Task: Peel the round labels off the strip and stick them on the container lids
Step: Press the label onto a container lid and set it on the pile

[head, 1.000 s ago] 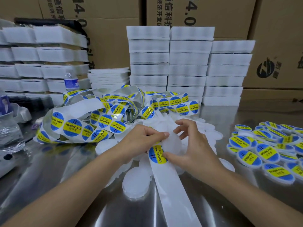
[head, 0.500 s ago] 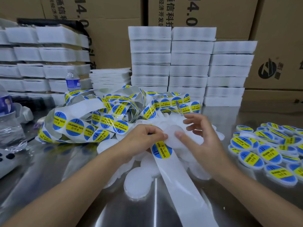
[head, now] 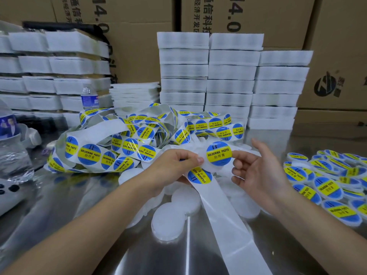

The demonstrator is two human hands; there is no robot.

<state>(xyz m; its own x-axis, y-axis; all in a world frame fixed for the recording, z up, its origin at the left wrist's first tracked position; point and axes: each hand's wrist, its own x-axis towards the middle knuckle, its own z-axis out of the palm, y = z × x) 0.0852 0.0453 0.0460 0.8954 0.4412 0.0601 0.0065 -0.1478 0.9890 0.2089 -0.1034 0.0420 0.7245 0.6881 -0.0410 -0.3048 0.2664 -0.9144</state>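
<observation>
Your left hand is pinching the left rim of a round white plastic lid, thumb and forefinger closed on it. Your right hand is hanging loose with the fingers apart, clasping nothing, and one fingertip is touching the right edge of the round blue-and-yellow "SOLDERING PASTE" label that is facing you on that lid. The long white backing strip is coming out from under your left hand and trailing toward you. I cannot tell whether those same fingers are holding it. The next label on the strip is sitting just below the lid. You are probably at the point of smoothing the label down. With only a rim pinch holding the lid, a firm press could tilt it or pop it free. Rubbing from one edge could leave the label creased or off-centre. The next label is close enough that a lifted edge could catch on the lid's underside or on your fingers. Bare white lids are lying on the shiny metal surface beneath your hands, and the trailing strip could drag across them. Finished labelled lids are piling up to your right, and the tangled heap of label strip is sitting to your left.
</observation>
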